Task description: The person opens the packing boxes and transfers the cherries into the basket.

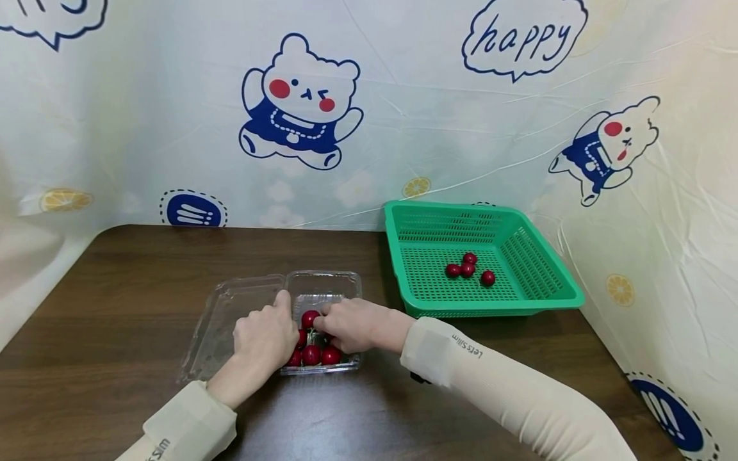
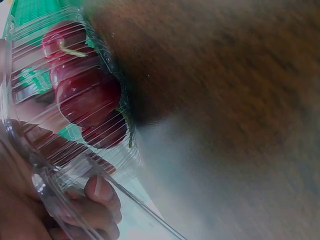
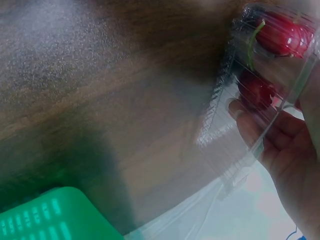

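Observation:
A clear plastic clamshell box point(image 1: 324, 279) lies with its lid point(image 1: 221, 320) folded out to the left. Several dark red cherries point(image 1: 311, 355) sit in its near part, some with green stems. My left hand point(image 1: 266, 336) grips the box along the hinge side, its index finger stretched along the edge; curled fingers point(image 2: 102, 195) show through the plastic in the left wrist view. My right hand point(image 1: 354, 323) reaches in over the right wall. Through that wall its fingertips pinch a cherry point(image 3: 256, 91), partly hidden by the hand in the head view.
A green plastic basket point(image 1: 490, 305) stands at the back right, with several cherries point(image 1: 468, 269) on its floor. The brown wooden table point(image 1: 144, 269) runs back to a printed cloth point(image 1: 403, 115) hanging behind and on the right side.

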Tool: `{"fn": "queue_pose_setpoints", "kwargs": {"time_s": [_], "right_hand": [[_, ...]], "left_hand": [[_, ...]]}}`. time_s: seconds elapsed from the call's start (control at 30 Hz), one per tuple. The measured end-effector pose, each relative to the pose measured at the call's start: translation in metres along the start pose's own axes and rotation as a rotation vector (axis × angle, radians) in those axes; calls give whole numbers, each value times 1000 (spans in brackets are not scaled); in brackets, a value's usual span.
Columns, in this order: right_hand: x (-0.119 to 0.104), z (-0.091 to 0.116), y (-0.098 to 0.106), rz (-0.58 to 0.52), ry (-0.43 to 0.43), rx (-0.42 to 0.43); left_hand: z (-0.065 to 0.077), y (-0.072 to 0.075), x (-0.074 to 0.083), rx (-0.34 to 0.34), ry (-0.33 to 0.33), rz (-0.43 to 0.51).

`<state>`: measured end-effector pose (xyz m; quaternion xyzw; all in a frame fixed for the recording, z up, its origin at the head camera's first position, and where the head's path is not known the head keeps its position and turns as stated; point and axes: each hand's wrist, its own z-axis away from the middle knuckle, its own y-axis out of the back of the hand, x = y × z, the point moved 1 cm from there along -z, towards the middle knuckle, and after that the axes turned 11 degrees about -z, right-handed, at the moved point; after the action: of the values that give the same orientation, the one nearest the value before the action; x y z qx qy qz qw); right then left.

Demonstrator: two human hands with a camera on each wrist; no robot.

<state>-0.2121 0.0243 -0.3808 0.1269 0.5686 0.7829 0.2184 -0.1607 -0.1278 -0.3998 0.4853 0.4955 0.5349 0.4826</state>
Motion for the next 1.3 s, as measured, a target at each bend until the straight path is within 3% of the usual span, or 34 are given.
{"fn": "queue_pose_setpoints", "kwargs": {"time_s": [0.27,0.87,1.3], "right_hand": [[6,3,10,-56,-6,4],[14,12,44,-86,-18,109],[35,29,60,-163,-49,221]], "left_hand": [[0,1,0,-5,-4,-4],[-1,1,-1,-13,-13,3],[0,0,-1,0,-14,10]]}}
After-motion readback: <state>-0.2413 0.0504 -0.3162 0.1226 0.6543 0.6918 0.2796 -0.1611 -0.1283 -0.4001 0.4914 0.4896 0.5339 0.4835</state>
